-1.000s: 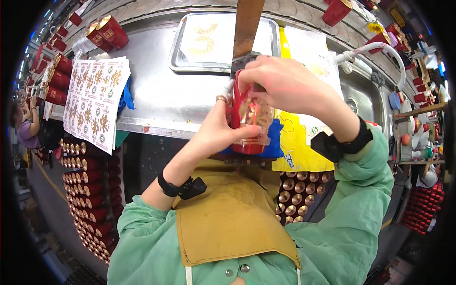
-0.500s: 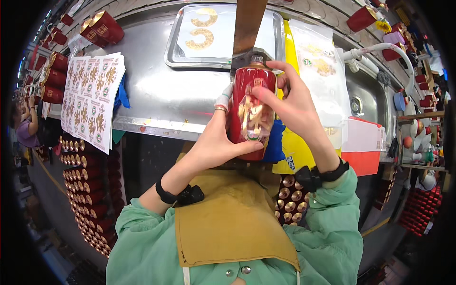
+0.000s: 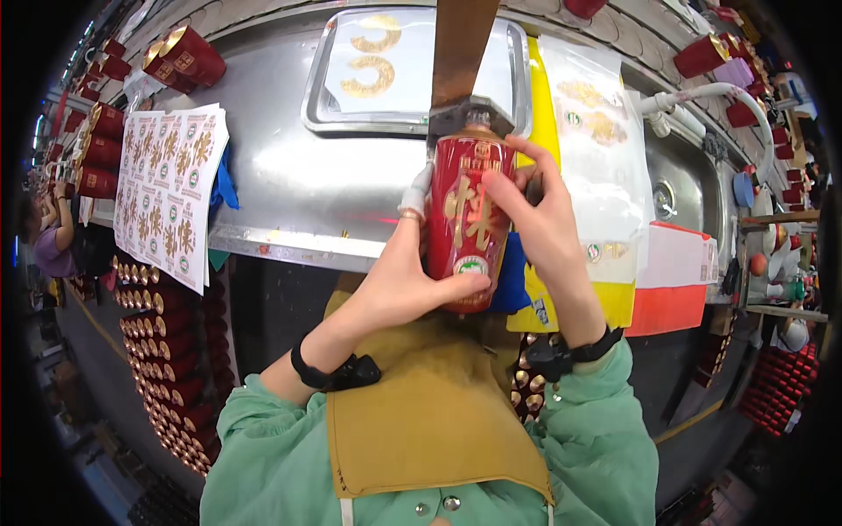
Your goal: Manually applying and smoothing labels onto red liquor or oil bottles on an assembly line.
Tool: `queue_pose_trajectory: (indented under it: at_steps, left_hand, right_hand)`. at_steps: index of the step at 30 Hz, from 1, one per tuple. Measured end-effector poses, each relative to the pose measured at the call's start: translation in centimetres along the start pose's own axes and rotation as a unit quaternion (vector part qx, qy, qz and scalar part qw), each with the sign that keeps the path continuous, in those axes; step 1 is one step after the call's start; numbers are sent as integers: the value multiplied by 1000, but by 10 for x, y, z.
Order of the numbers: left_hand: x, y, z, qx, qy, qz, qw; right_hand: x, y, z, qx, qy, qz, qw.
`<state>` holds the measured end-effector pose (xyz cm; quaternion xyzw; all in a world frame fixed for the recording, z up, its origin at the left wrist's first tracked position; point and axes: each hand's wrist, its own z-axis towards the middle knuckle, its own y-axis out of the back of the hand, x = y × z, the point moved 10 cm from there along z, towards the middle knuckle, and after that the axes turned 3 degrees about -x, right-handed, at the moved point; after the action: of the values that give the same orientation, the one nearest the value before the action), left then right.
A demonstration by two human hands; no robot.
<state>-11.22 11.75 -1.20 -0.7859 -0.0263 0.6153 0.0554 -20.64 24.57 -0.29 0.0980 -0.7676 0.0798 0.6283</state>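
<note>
A glossy red bottle [image 3: 467,230] lies between my hands, its narrow neck pointing away from me toward a brown upright bar [image 3: 462,53]. Large gold lettering and a small round green-and-white emblem sit on the side that faces up. My left hand [image 3: 410,279] is wrapped round the bottle's left side and lower end, its thumb across the face near the emblem; white covering shows on its fingers. From the right, my right hand [image 3: 545,215] grips the upper part, with the index finger by the shoulder and the thumb on the lettering. The undersides of both grips are hidden.
A metal tray [image 3: 320,118] with gold curved pieces lies beyond. Sheets of gold transfers [image 3: 167,188] hang over the bench edge at left; more transfer sheets [image 3: 596,167] lie on yellow material at right, beside a sink [image 3: 671,197]. Red bottles [image 3: 167,351] stand stacked below.
The bottle has turned in my hands, so its gold lettering and emblem now face up, sharp instead of blurred. My right hand has shifted slightly toward me.
</note>
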Motion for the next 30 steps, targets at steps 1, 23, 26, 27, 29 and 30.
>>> queue_pose_trajectory:
  at_steps: [1, 23, 26, 27, 29, 30]
  left_hand:
    - [-7, 1, 0, -8, -38, 3, 999]
    - [-19, -8, -4, -22, -76, 48, 996]
    - [-15, -3, -2, -27, -52, 1, 998]
    - [-17, -4, -2, -31, -61, 7, 998]
    - [-19, -4, -2, -27, -65, -6, 998]
    - [-18, -4, -2, -21, -58, -20, 998]
  right_hand:
    - [-3, 1, -2, -9, -10, 4, 1000]
    - [11, -2, -16, -35, 17, -55, 998]
    - [12, -2, -15, -38, 15, -44, 998]
    - [10, -2, -15, -40, 10, -31, 999]
    - [9, -2, -14, -36, 6, -31, 999]
    - [8, -1, -15, -38, 7, -28, 999]
